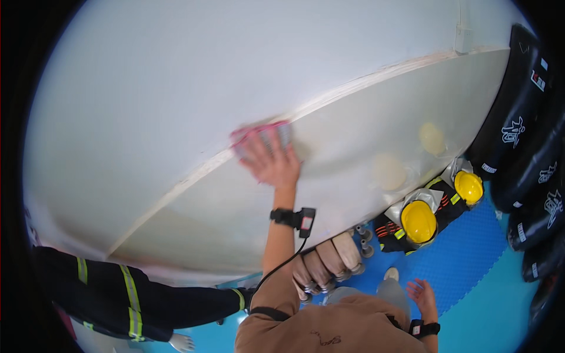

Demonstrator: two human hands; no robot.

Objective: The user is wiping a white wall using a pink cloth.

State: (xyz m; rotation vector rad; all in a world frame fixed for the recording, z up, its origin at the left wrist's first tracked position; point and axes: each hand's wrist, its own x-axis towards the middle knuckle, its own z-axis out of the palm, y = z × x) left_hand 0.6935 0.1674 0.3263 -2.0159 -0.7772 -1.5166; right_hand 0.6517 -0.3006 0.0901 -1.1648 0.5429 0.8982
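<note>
My left hand (272,163) is stretched out against the wall, its fingers spread over a pink and grey cloth (286,130). The palm presses this cloth onto a narrow pale ledge (365,81) that runs across the wall (176,70). Under the fingers, part of the cloth is hidden. Down by my side, my right hand (421,296) hangs with its fingers apart and holds nothing. A black strap with a small box and a cable sits round my left wrist; another is on the right.
Yellow helmets (418,222) rest on folded dark clothing along the wall's foot. Rolled hoses (329,259) and metal fittings (365,242) lie beside them on the blue mat (465,259). Black punching bags (512,117) line the right. A dark reflective-striped suit (106,291) stands at lower left.
</note>
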